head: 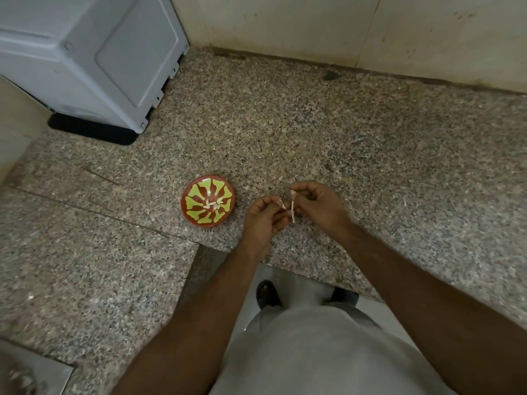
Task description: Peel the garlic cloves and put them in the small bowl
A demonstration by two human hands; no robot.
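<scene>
Just right of the frame's centre, the left hand (263, 216) and right hand (316, 205) meet above the speckled granite worktop (370, 143), both sets of fingers curled and pinching a small garlic clove (292, 213) whose pale papery skin (282, 204) trails loose between them. The clove itself is mostly hidden by the fingers. To do this well, it seems wise to pin the clove firmly in one hand and draw the skin off in long strips with the other, working close to the round red bowl with yellow-green petal pattern (208, 199), which sits just left of the hands and already holds a few pale cloves. At the upper left a grey-white appliance (94, 58) stands on the worktop; cream tiled wall (313, 21) runs along the top.
</scene>
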